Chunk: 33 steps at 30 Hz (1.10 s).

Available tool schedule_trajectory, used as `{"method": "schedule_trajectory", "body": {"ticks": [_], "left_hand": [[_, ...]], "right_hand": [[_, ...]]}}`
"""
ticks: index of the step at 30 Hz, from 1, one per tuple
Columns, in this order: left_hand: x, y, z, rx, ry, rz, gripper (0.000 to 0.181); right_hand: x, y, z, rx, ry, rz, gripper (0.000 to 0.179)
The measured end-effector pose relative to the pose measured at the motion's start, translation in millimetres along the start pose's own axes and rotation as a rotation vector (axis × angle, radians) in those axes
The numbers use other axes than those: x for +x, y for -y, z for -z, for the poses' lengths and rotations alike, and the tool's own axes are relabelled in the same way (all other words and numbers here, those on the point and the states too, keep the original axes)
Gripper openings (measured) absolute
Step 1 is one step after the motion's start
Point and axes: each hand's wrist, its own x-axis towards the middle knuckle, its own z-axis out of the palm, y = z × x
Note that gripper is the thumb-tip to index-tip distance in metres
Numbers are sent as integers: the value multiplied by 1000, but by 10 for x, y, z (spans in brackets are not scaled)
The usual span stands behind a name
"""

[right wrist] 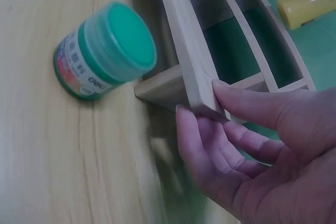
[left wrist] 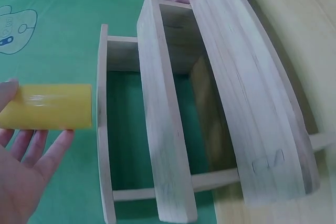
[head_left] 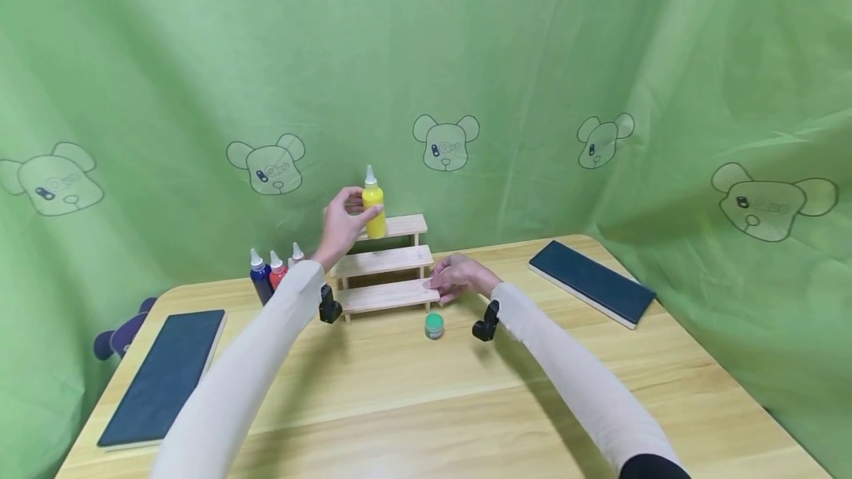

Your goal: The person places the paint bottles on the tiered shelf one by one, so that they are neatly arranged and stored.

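Note:
My left hand (head_left: 341,229) grips a yellow paint bottle (head_left: 376,222) with a pointed white cap, held upright. In the left wrist view, the base of the bottle (left wrist: 55,106) is slightly apart from the top step of a three-tier wooden display stand (left wrist: 163,129). Down at the stand's right end, my right hand (head_left: 462,276) pinches the end of the lowest step (right wrist: 195,72) between thumb and fingers. A small green-lidded jar (head_left: 434,326) with a "deli" label stands on the table in front of that corner.
Several bottles with pointed white caps, among them a dark blue one (head_left: 260,277) and a red one (head_left: 276,269), stand left of the stand, partly behind my left sleeve. Dark blue flat slabs lie at the table's left (head_left: 166,375) and right (head_left: 589,279). A green curtain (head_left: 519,94) hangs behind.

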Motion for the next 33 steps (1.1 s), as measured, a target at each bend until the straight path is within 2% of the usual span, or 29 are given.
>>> {"method": "schedule_trajectory", "body": {"ticks": [5, 9, 12, 14, 19, 24, 30, 33], "left_hand": [[41, -1, -142, -7, -23, 7, 50], [82, -14, -266, -13, -20, 1, 48], [125, -21, -345, -8, -24, -13, 47], [154, -26, -381, 2, -20, -21, 47], [232, -31, -402, 48, -16, -33, 45], [254, -41, -365, 62, -49, -22, 44], [203, -20, -424, 72, -24, -5, 48], [180, -15, -464, 75, -20, -3, 48]], "right_hand": [[-44, 39, 69, -50, 39, 8, 29], [-122, 159, 179, -104, 51, 57, 41], [-147, 264, 236, -29, -5, 83, 45], [-122, 310, 237, 60, -38, 94, 44], [-28, 400, 72, 208, -94, 112, 43], [103, 440, -92, 239, -161, 107, 49], [152, 412, -137, 257, -196, 52, 51], [136, 395, -119, 248, -197, 40, 46]]}}
